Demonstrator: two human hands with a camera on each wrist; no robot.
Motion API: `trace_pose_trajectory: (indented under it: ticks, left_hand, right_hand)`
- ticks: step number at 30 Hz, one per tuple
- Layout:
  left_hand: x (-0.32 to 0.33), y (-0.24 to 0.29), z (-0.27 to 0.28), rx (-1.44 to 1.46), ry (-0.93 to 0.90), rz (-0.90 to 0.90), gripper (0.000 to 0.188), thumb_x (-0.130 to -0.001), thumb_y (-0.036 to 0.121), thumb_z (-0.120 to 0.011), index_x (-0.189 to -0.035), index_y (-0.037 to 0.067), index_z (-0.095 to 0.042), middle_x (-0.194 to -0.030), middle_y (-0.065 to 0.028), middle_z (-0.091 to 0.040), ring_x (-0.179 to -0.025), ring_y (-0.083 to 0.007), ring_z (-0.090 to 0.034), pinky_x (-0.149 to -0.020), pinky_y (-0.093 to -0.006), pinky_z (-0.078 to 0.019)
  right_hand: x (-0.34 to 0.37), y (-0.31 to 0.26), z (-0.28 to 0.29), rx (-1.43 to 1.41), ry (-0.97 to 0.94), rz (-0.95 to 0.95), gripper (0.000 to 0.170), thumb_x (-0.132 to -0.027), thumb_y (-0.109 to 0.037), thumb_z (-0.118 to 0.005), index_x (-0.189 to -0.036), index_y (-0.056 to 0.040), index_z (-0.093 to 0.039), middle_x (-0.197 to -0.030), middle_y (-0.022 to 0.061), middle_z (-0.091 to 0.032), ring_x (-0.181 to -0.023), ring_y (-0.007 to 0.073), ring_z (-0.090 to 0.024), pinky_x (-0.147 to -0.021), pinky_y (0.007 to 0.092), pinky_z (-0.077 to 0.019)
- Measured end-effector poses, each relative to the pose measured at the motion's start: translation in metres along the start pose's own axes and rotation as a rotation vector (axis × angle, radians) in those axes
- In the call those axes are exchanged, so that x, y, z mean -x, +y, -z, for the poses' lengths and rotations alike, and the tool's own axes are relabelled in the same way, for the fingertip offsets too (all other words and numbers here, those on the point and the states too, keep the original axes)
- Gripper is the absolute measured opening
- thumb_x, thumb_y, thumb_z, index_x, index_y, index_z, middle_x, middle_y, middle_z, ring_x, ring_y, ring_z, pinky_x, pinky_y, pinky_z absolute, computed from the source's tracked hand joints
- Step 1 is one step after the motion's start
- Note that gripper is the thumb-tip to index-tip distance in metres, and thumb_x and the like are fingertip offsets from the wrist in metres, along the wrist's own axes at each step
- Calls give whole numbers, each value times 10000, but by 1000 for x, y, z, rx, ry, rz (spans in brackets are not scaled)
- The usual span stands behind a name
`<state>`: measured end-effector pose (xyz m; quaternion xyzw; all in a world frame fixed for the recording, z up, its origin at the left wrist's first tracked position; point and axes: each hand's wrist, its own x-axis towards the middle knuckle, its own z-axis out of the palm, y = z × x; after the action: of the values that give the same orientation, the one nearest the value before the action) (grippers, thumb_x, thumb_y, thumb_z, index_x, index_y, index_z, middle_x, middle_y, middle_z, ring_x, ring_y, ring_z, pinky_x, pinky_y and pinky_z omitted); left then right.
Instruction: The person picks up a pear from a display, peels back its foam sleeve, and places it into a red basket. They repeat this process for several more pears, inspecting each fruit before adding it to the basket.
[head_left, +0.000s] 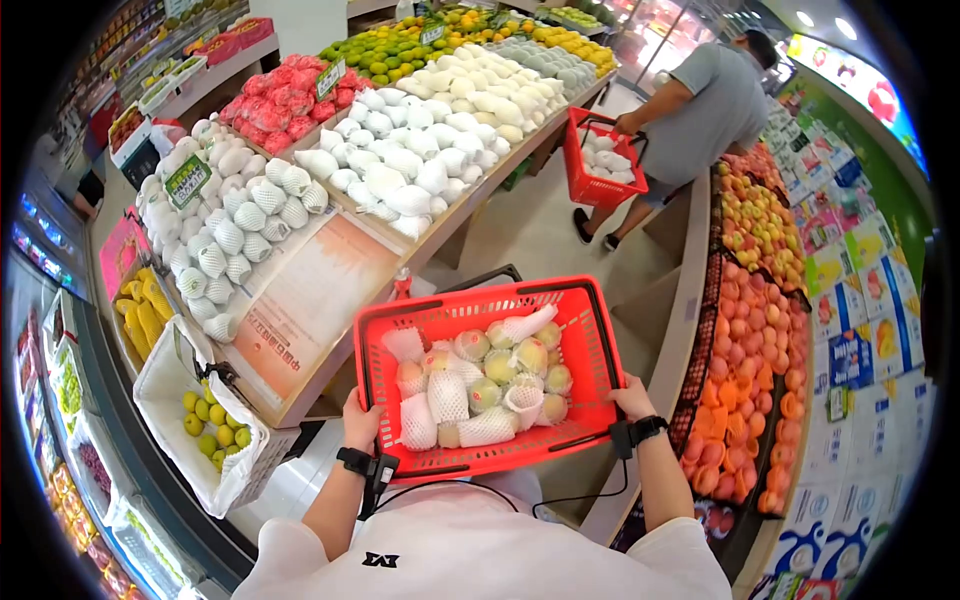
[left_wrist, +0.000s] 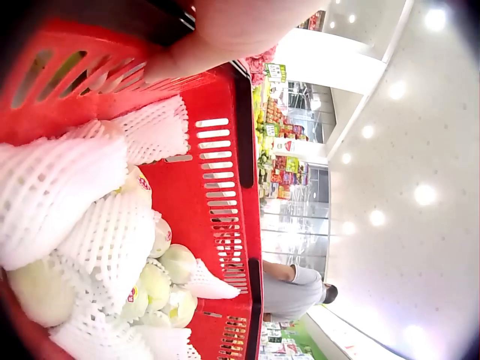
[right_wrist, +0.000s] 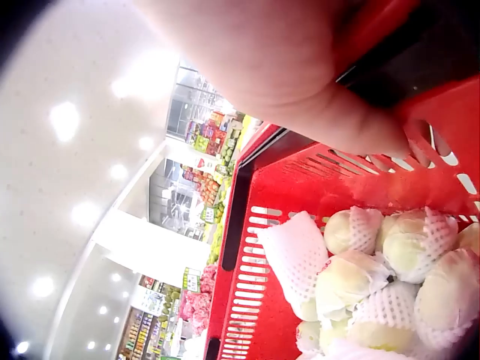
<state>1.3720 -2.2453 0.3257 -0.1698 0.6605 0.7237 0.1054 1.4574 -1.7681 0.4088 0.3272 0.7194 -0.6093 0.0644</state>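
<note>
The left hand (head_left: 362,418) is clamped on one end of the red basket (head_left: 480,463), its thumb over the wall just inside the rim; the right hand (head_left: 633,398) grips the opposite end in the same way. Both wrist views show the thumb side well enough, but the undersides of the hands are hidden, so I cannot tell how the other fingers lie beneath. The basket is held in front of the body, roughly level, in the aisle between the display of white-wrapped fruit (head_left: 400,160) and the bank of peaches (head_left: 745,370).

As for progress, the filling looks well along: pale round fruit (head_left: 485,394), some with small stickers, covers much of the basket floor, several pieces sitting in white foam sleeves (head_left: 447,396) (one sleeve near the far wall may be empty; its shape doesn't settle it). The lifting is done too, with the load carried between two hands and nothing spilling over the rim. What is left, I judge, is the carrying and the setting down, since the basket is not yet put down anywhere. There seems to be room above the fruit for more, though whether any is wanted cannot be read from here. Farther up the aisle, another shopper (head_left: 700,100) carries a similar basket (head_left: 590,190).
</note>
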Motion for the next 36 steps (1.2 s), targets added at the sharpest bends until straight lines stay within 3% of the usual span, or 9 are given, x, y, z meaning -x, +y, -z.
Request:
trace_pose_trajectory:
  ticks: [6, 8, 10, 14, 21, 28, 35, 36]
  left_hand:
    - [-41, -22, -65, 85, 213, 45, 429, -717, -118, -537, -1138, -37, -500, -988, -133, -633, -859, -182, -629, -761, -295, -510]
    - [-53, -34, -83, 2, 232, -11, 415, -720, -116, -535, -1127, -42, -506, -992, -136, -633, -858, -185, -629, -758, -294, -510]
    - [-57, -38, -100, 6, 300, 15, 416, -723, -110, -541, -1132, -44, -508, -989, -131, -636, -849, -185, -627, -760, -299, -509]
    - [-80, -65, -124, 15, 398, -44, 464, -730, -100, -551, -1186, -37, -495, -977, -119, -640, -851, -194, -627, -771, -308, -508]
    - [-97, -84, -123, 4, 436, 70, 442, -727, -79, -569, -1163, -34, -516, -996, -134, -647, -865, -200, -629, -786, -314, -505]
    - [-115, -122, -112, -170, 465, 16, 434, -720, -1, -603, -1147, -30, -534, -971, -163, -656, -882, -242, -641, -793, -328, -497]
    - [-125, -118, -118, -75, 429, 77, 468, -726, -7, -603, -1184, -38, -512, -1014, -181, -649, -912, -251, -640, -824, -342, -493]
    - [-126, -121, -118, -185, 438, 54, 472, -730, -10, -602, -1191, -39, -505, -1027, -179, -646, -917, -251, -638, -828, -340, -491]
  right_hand:
    - [-162, -10, 18, 70, -184, 6, 433, -659, 135, -542, -1082, 55, -578, -946, 111, -659, -815, 176, -625, -723, 310, -508]
    - [-214, -4, 22, 105, -207, 4, 460, -655, 150, -567, -1103, 47, -556, -955, 122, -665, -814, 215, -641, -727, 334, -524]
    - [-246, 2, 20, 202, -234, 49, 469, -654, 149, -573, -1111, 45, -544, -955, 130, -664, -819, 220, -642, -737, 339, -526]
    - [-298, 9, 15, 129, -296, -23, 413, -648, 151, -527, -1045, 50, -577, -927, 122, -666, -824, 214, -642, -743, 331, -520]
    - [-337, 35, -2, 116, -358, -28, 464, -656, 156, -528, -1103, 32, -549, -951, 116, -657, -832, 209, -637, -741, 333, -521]
    - [-344, 49, -9, 44, -356, -82, 476, -680, 182, -495, -1126, 22, -538, -965, 114, -654, -831, 206, -640, -724, 339, -535]
    - [-368, 66, -15, 72, -347, -123, 488, -661, 181, -506, -1121, 21, -529, -946, 105, -651, -815, 213, -634, -709, 327, -530]
    - [-372, 69, -17, 72, -356, -119, 488, -661, 181, -506, -1121, 21, -529, -946, 105, -651, -815, 213, -634, -709, 327, -530]
